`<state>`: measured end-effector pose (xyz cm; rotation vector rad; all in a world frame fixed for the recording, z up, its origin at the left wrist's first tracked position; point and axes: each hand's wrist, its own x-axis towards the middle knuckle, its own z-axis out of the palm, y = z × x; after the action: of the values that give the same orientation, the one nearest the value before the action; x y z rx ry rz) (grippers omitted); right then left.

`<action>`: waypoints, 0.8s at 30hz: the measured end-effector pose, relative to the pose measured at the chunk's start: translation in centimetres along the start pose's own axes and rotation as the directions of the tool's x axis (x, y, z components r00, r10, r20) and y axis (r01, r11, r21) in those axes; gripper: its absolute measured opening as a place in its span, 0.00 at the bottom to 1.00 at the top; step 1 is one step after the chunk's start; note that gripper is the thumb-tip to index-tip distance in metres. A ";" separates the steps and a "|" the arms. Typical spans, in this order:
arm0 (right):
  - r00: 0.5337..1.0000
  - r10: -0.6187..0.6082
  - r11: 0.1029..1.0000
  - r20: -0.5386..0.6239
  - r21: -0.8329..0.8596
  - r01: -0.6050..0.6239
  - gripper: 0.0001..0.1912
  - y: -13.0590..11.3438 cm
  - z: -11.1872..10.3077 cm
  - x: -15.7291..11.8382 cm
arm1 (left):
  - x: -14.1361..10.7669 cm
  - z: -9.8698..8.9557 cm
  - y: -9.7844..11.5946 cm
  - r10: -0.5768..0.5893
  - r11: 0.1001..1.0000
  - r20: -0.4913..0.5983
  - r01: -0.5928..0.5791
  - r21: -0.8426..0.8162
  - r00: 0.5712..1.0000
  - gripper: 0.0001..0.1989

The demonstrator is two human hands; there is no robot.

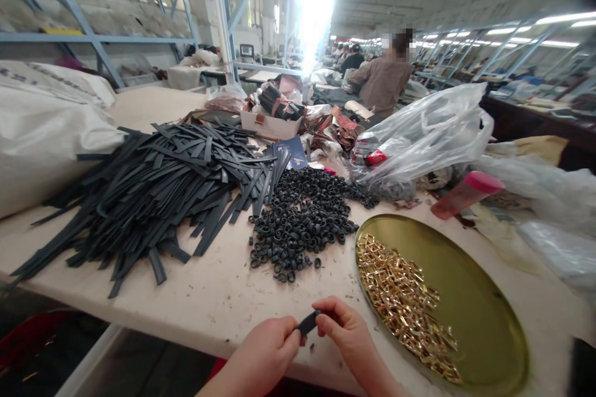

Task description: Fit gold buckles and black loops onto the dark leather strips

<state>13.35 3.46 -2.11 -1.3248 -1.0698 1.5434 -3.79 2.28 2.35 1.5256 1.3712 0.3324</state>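
Between my two hands, just above the table's front edge, is a short dark strap piece (308, 323). My left hand (275, 342) pinches its left end between thumb and fingers. At the other end, the thumb and forefinger of my right hand (342, 327) close on it. Beyond my hands lies a heap of small black loops (302, 217). To its left spreads a large pile of flat black strips (158, 192). On the right, a round gold tray (484, 298) holds many gold metal buckles (405, 301).
A clear plastic bag (428, 130) and a pink-lidded container (468, 194) stand behind the tray. A cardboard box (270, 126) and a blue booklet (291, 152) lie farther back. A white sack (51, 136) is at left. A person (384, 84) sits beyond the table.
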 end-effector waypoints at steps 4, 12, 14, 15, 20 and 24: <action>0.993 0.024 0.999 0.118 0.028 -0.028 0.10 -0.5 -0.5 -0.5 | 0.2 -0.2 0.7 0.036 0.993 0.122 -0.049 0.106 0.992 0.14; 0.997 -0.027 0.973 0.074 0.230 0.009 0.22 0.5 1.1 -2.3 | 0.2 3.1 1.5 0.087 0.989 -0.049 -0.092 -0.113 0.995 0.20; 0.994 -0.065 0.983 0.086 0.179 0.049 0.25 0.5 0.9 -2.6 | 0.3 3.6 1.4 0.123 0.975 -0.046 -0.129 -0.181 0.991 0.22; 0.991 -0.095 0.992 0.098 0.091 0.086 0.26 0.2 0.3 -2.6 | 0.4 3.6 1.3 0.133 0.968 -0.048 -0.140 -0.207 0.990 0.22; 0.942 -0.333 0.451 -0.036 -0.883 0.126 0.09 -4.3 -6.3 0.1 | 0.7 3.6 0.5 0.054 0.942 -0.123 -0.091 -0.323 0.991 0.22; 0.952 -0.292 0.220 -0.095 -0.975 -0.030 0.10 -6.6 -10.2 4.0 | 0.7 4.1 0.4 0.086 0.932 -0.115 -0.121 -0.342 0.990 0.22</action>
<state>23.37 10.13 2.13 -2.0784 -2.0660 0.3133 -0.33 0.94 0.54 1.3000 1.2311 0.6877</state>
